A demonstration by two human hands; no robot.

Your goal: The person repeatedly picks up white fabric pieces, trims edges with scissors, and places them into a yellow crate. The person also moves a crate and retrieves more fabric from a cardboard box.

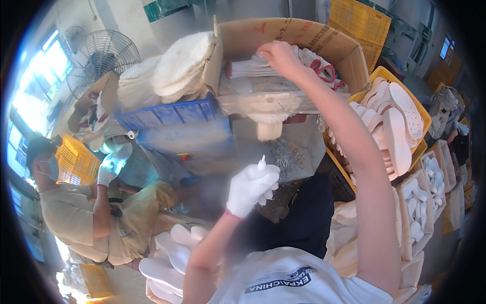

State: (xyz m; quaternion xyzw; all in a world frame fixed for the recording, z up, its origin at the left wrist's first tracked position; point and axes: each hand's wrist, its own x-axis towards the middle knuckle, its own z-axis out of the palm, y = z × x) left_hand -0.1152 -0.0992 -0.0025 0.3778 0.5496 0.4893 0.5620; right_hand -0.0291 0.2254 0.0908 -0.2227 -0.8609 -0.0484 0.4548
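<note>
My right hand is bare and reaches into an open cardboard box. Its fingers close on the stack of white knit gloves lying there; the fingertips are partly hidden. More gloves with red cuffs lie to the right of that hand. My left hand, in a white glove with a red cuff, hovers low in front of the machine with curled fingers. One narrow white glove tip sticks up from it, and I cannot make out whether anything lies inside the fingers. Below the box is a dusty cream-coloured cylinder.
A yellow crate of pale shoe soles stands right. Fluffy white insoles are stacked behind a blue bin. A masked co-worker with a gloved hand works at left. More soles lie near my left elbow.
</note>
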